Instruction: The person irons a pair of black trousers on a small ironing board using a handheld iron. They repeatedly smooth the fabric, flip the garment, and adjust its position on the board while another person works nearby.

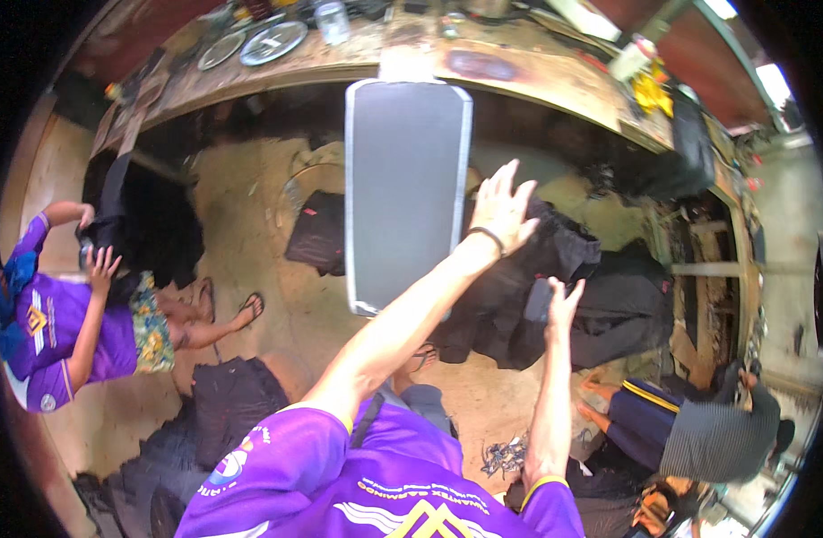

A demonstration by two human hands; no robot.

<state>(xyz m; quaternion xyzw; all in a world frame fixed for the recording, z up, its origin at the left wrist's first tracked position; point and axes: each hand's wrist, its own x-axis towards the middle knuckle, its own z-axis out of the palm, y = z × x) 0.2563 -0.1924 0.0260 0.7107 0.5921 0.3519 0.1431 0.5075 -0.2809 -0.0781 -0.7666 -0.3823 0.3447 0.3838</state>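
Observation:
My left hand (503, 215) reaches forward past the right edge of a long grey padded board (407, 193) with a pale border. Its fingers are spread and hold nothing; a dark band circles the wrist. Just beyond and below it lie black garments (559, 247) in a loose heap. My right hand (562, 309) is lower and farther right, beside the same black cloth. A small dark blue-grey patch (538, 300) shows at its fingers, which are partly hidden; its kind is unclear. Another folded black garment (317, 233) lies left of the board.
A wooden bench (340, 63) curves along the far side, carrying round lids (273, 43) and a clear jar (332, 22). One person in purple (80, 323) handles black cloth at left; another in a striped top (716, 435) is at lower right. Black cloth piles (237, 403) lie lower left.

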